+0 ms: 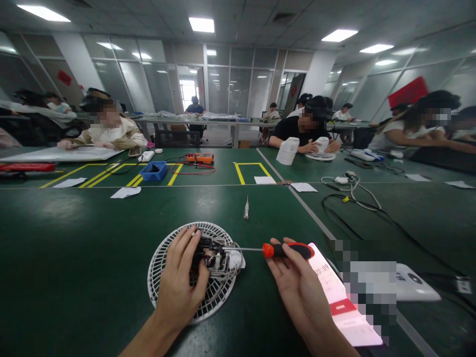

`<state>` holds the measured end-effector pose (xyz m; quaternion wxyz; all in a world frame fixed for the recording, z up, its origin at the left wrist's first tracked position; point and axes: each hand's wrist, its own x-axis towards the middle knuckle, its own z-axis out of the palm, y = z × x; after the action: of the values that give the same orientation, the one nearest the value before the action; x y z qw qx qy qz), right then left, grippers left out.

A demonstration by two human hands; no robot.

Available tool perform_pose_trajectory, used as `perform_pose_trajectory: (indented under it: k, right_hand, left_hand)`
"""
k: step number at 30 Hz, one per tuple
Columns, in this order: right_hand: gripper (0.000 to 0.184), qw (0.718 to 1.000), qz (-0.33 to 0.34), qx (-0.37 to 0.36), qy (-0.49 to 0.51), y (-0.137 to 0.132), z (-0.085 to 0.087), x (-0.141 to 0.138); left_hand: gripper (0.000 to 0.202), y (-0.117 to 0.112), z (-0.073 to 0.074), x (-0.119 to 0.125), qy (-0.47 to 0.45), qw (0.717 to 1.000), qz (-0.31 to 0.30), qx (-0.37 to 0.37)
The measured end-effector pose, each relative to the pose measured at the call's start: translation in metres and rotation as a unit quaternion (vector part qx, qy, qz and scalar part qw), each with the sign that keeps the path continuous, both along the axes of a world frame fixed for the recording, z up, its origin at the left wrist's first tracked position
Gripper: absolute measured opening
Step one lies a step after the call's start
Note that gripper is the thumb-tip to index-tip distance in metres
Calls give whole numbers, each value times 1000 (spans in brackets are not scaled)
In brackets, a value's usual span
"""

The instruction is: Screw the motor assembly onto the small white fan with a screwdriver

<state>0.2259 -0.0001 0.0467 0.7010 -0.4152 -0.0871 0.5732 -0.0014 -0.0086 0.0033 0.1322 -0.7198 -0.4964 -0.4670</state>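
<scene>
A round white fan grille (156, 277) lies on the green table, with a dark fan motor (213, 258) and its wiring over it. My left hand (182, 272) is closed around the motor's left side, fingers over the top and thumb at the near side. In my right hand (297, 277) is a red and black screwdriver (289, 250), held by the handle between thumb and fingers. Its shaft points left and the tip reaches the motor's right part; whether it sits in a screw I cannot tell. Pale wires bunch beside a white part (235, 260) at the motor's right end.
A lit phone (336, 297) lies beside my right hand, near a white panel (416, 285). Beyond the grille is a small clear screwdriver (246, 208). Farther off are a blue bin (153, 171), an orange multimeter (201, 158) and black cables (386, 223). Several people sit across the table.
</scene>
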Motion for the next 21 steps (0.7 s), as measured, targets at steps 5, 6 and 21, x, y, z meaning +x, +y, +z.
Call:
perform_pose_trajectory:
  k: [5,6,21]
  right_hand:
    - [56,1000,-6,6,-16,-1,-3,-2]
    - [56,1000,-7,8,-19,-1,-3,-1]
    - [50,1000,17,-1,-24,-1,0,1]
  left_hand:
    - [70,0,0,1,14,1000,16,6]
    - [69,0,0,1,16,1000,18,7]
    - [68,3,-7,-4,6,1000,20,5]
